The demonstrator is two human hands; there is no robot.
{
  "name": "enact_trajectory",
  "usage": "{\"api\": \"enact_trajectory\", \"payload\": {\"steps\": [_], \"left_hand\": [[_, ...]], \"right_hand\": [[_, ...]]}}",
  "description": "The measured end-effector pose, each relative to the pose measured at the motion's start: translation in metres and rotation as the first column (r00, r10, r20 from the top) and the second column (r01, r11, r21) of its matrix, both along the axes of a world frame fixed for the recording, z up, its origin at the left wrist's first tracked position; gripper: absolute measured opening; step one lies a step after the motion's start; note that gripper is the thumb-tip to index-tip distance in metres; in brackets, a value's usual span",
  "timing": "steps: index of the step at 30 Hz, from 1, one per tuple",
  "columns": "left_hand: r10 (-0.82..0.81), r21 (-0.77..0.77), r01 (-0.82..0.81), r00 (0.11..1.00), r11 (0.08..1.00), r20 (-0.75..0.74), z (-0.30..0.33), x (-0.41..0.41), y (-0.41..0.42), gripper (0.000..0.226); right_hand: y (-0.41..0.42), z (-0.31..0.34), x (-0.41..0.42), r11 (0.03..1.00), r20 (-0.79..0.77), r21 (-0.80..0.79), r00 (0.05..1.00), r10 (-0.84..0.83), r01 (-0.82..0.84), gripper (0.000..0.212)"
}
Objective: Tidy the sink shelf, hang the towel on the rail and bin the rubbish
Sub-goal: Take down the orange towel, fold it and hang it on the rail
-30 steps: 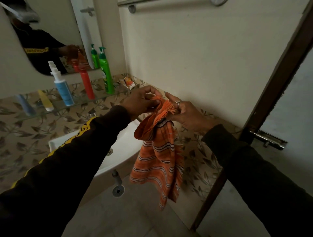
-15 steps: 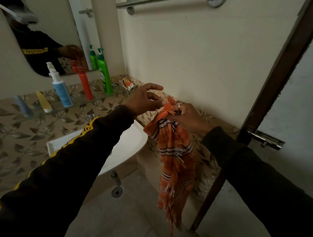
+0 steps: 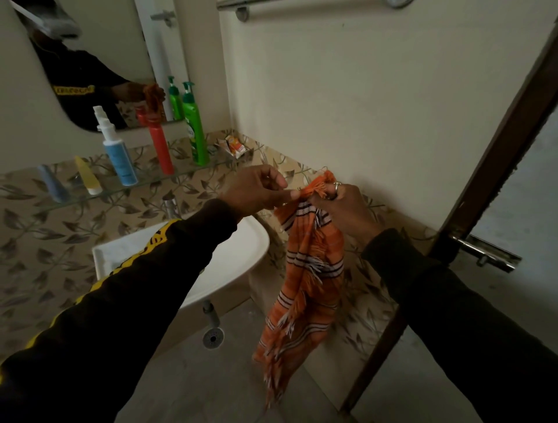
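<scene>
An orange striped towel (image 3: 305,280) with fringed edges hangs in a long bunch in front of me. My right hand (image 3: 344,208) grips its top edge. Just left of it, my left hand (image 3: 256,191) pinches the same fringed edge with thumb and fingertips. The chrome towel rail (image 3: 302,3) runs along the wall at the top of the view, well above both hands. On the glass shelf (image 3: 187,173) stand a green pump bottle (image 3: 194,126), a red bottle (image 3: 158,140) and a blue-and-white spray bottle (image 3: 116,151). Small crumpled wrappers (image 3: 234,145) lie at the shelf's right end.
A yellow tube (image 3: 87,176) and a blue tube (image 3: 51,184) stand at the shelf's left end. The white sink (image 3: 241,253) and tap (image 3: 169,206) sit under my left arm. A dark wooden door edge (image 3: 471,193) with a metal bolt (image 3: 486,253) stands to the right. A mirror (image 3: 99,60) hangs above the shelf.
The bunched towel has dropped open and now hangs long. My left hand let go briefly, then pinched the top edge again beside my right hand.
</scene>
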State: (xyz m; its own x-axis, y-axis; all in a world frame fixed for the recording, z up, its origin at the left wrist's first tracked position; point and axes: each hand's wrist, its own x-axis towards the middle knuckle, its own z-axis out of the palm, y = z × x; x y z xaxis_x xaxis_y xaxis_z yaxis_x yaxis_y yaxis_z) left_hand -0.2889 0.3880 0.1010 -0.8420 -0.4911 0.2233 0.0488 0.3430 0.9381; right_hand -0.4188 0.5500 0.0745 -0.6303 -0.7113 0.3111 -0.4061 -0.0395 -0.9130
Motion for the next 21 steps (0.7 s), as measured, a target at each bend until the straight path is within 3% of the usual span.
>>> {"api": "enact_trajectory", "payload": {"steps": [4, 9, 17, 21], "left_hand": [[-0.019, 0.116, 0.014, 0.999, 0.993, 0.04, 0.002, -0.006, 0.019, 0.036], [0.156, 0.191, -0.193, 0.969, 0.963, 0.19, 0.01, -0.017, 0.032, 0.062], [0.051, 0.525, -0.193, 0.961, 0.829, 0.273, 0.009, -0.022, 0.03, 0.033], [0.086, 0.577, -0.237, 0.957, 0.782, 0.276, 0.004, -0.026, 0.029, 0.018]], "right_hand": [[-0.006, 0.0, 0.006, 0.998, 0.003, -0.061, 1.0, -0.031, 0.031, 0.014], [-0.01, -0.002, 0.008, 0.998, -0.135, -0.027, 0.989, -0.058, 0.055, 0.014], [-0.008, -0.01, 0.003, 0.997, -0.302, 0.031, 0.952, -0.06, 0.072, 0.014], [-0.008, -0.01, 0.002, 0.997, -0.297, 0.075, 0.955, -0.004, 0.028, 0.018]]}}
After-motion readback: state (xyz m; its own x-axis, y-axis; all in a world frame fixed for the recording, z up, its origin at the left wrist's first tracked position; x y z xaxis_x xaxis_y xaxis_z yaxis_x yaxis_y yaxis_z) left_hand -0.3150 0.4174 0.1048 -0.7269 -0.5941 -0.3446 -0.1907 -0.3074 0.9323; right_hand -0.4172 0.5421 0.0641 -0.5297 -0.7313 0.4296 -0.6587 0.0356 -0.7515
